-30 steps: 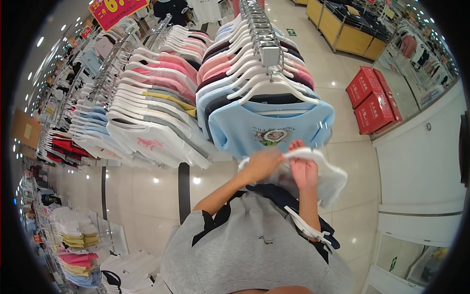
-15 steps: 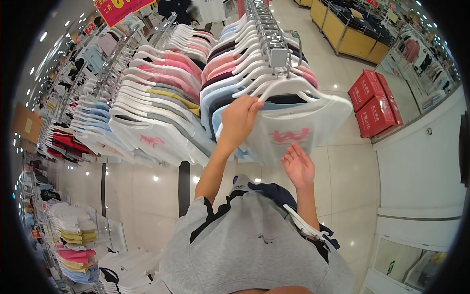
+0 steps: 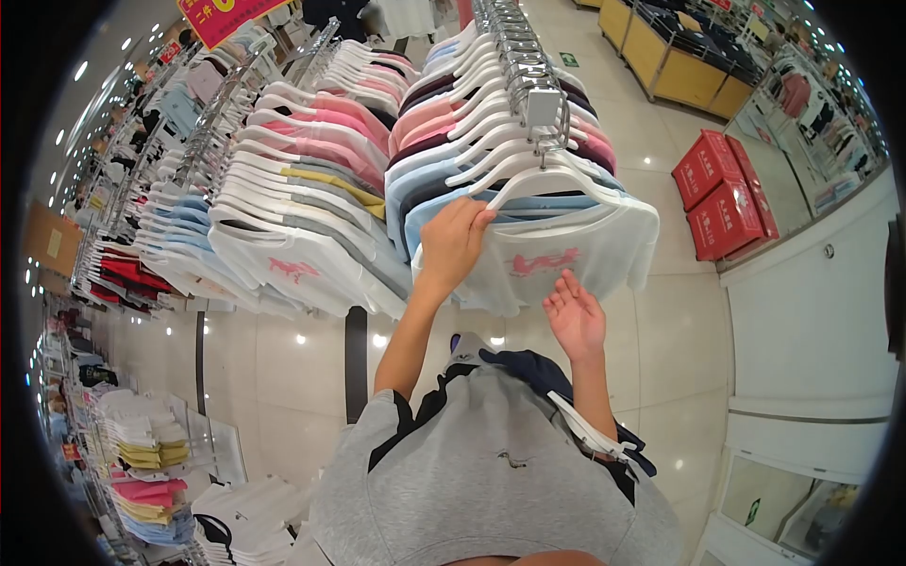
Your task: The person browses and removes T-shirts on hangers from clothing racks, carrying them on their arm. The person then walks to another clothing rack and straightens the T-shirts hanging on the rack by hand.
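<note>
A white shirt with a pink print (image 3: 543, 262) hangs on a white hanger (image 3: 557, 179) at the front end of a metal rail (image 3: 514, 57). My left hand (image 3: 453, 243) is closed on the hanger's left arm, near the shirt's neckline. My right hand (image 3: 576, 316) has its fingers apart, palm up, just below the print, and holds nothing. Over my right forearm hangs a white hanger (image 3: 585, 426) with a dark garment (image 3: 530, 371). Behind the white shirt, blue, dark and pink shirts hang close together.
To the left is another rail with white, pink and yellow shirts (image 3: 311, 222). Red boxes (image 3: 722, 212) stand on the floor at the right, beside a white cabinet (image 3: 812, 311). A yellow-sided display bin (image 3: 679, 71) is at the upper right. Folded shirts (image 3: 146, 453) lie at the lower left.
The white shirt and its hanger have swung left and back towards the rail, closer to the other shirts. My left hand has moved slightly left and down with the hanger.
</note>
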`<state>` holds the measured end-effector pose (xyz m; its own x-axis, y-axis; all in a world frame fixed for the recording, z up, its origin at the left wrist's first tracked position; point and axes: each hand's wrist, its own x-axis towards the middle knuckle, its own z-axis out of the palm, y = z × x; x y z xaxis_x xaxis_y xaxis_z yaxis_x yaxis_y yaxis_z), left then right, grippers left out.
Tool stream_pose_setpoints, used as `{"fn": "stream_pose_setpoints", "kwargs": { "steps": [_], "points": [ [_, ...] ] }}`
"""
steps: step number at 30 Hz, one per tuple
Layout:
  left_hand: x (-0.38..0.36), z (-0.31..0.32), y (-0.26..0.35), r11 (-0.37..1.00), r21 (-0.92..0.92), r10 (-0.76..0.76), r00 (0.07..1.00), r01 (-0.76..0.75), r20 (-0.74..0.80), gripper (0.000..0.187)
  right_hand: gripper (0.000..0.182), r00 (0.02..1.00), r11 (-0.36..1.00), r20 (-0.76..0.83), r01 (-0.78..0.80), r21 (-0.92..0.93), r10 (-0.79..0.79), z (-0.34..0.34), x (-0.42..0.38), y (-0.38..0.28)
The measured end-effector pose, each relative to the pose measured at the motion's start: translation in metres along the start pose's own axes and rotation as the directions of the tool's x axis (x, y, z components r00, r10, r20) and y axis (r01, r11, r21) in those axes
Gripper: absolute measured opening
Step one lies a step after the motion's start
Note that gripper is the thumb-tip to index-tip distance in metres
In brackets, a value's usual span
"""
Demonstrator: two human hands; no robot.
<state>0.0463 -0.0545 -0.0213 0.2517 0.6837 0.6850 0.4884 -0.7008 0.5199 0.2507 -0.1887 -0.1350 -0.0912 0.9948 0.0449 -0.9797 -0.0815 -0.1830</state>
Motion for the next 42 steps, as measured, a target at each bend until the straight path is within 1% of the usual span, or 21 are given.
{"fn": "stream_pose_setpoints", "kwargs": {
  "steps": [5,7,10,11,12,13,14,16,20,23,25,26,28,32,34,35,37,38,39,40,42],
  "points": [
    [-0.005,0.000,0.009,0.995,0.060,0.091,0.986,-0.084,-0.140,0.013,0.039,1.000,1.000,-0.010,-0.012,0.004,0.012,0.002,0.003,0.001],
    [-0.024,-0.005,0.034,0.945,0.272,0.238,0.952,-0.182,-0.193,0.024,0.039,1.000,1.000,-0.009,-0.005,0.006,0.005,0.002,0.002,0.001],
    [-0.094,0.018,0.058,0.956,-0.207,0.255,0.934,-0.206,0.251,0.031,0.039,0.999,1.000,-0.054,-0.002,0.015,0.003,-0.005,0.005,-0.001],
    [-0.103,0.020,0.075,0.955,-0.289,0.248,0.705,-0.065,0.664,0.032,0.038,0.997,1.000,-0.079,0.000,0.026,0.002,-0.009,0.007,-0.001],
    [-0.130,0.038,0.080,0.879,-0.477,0.395,0.582,-0.014,0.711,0.036,0.038,0.994,0.999,-0.105,-0.001,0.036,0.005,-0.012,0.009,-0.001],
    [-0.153,0.044,0.086,0.858,-0.499,0.493,0.470,-0.121,0.732,0.036,0.038,0.994,0.999,-0.107,-0.007,0.038,0.011,-0.013,0.010,0.001],
    [-0.174,0.053,0.088,0.860,-0.497,0.489,0.473,-0.119,0.733,0.036,0.038,0.993,0.999,-0.119,-0.004,0.046,0.010,-0.013,0.012,0.002],
    [-0.204,0.074,0.087,0.811,-0.466,0.585,0.490,-0.355,0.646,0.033,0.037,0.992,0.999,-0.129,-0.001,0.051,0.008,-0.014,0.013,0.001],
    [-0.210,0.083,0.080,0.797,-0.488,0.604,0.497,-0.357,0.623,0.031,0.036,0.988,0.999,-0.154,-0.008,0.044,0.014,-0.019,0.014,-0.002],
    [-0.209,0.084,0.081,0.796,-0.525,0.602,0.472,-0.300,0.643,0.032,0.036,0.988,0.999,-0.156,-0.001,0.047,0.008,-0.018,0.014,-0.005],
    [-0.204,0.083,0.081,0.774,-0.619,0.599,0.468,-0.132,0.650,0.032,0.036,0.987,0.999,-0.160,0.003,0.052,0.005,-0.019,0.013,-0.004],
    [-0.199,0.081,0.080,0.773,-0.620,0.601,0.466,-0.133,0.649,0.032,0.036,0.988,0.998,-0.156,-0.004,0.061,0.013,-0.022,0.012,-0.002],
    [-0.188,0.079,0.078,0.781,-0.625,0.575,0.391,0.000,0.719,0.030,0.036,0.988,0.998,-0.154,-0.006,0.069,0.017,-0.026,0.009,-0.002],
    [-0.168,0.079,0.068,0.818,-0.575,0.516,0.467,-0.022,0.717,0.026,0.037,0.986,0.998,-0.169,0.019,0.053,-0.010,-0.027,0.004,-0.007],
    [-0.155,0.079,0.054,0.922,-0.385,0.320,0.631,-0.036,0.707,0.022,0.038,0.983,0.998,-0.180,0.035,0.045,-0.026,-0.029,0.000,-0.010],
    [-0.147,0.076,0.049,0.922,-0.386,0.322,0.630,-0.037,0.707,0.022,0.038,0.980,0.998,-0.191,0.059,0.015,-0.056,-0.031,-0.002,-0.013],
    [-0.124,0.065,0.043,0.962,-0.269,0.204,0.769,-0.043,0.606,0.022,0.039,0.976,0.996,-0.202,0.084,-0.015,-0.086,-0.027,-0.007,-0.012],
    [-0.113,0.060,0.039,0.962,-0.268,0.204,0.768,-0.044,0.607,0.022,0.041,0.987,0.993,-0.112,0.112,-0.021,-0.114,-0.016,-0.010,-0.009],
    [-0.102,0.055,0.035,0.970,-0.236,0.180,0.842,-0.064,0.509,0.020,0.042,0.990,0.990,-0.020,0.141,-0.024,-0.141,-0.008,-0.012,-0.007],
    [-0.091,0.050,0.032,0.976,-0.202,0.157,0.901,-0.080,0.403,0.018,0.045,0.991,0.992,-0.060,0.120,-0.043,-0.123,-0.006,-0.014,-0.007],
    [-0.066,0.034,0.037,0.976,-0.178,0.185,0.920,-0.130,0.346,0.018,0.046,0.993,0.997,0.109,0.059,-0.051,-0.053,0.005,-0.016,-0.006]
  ]
}}
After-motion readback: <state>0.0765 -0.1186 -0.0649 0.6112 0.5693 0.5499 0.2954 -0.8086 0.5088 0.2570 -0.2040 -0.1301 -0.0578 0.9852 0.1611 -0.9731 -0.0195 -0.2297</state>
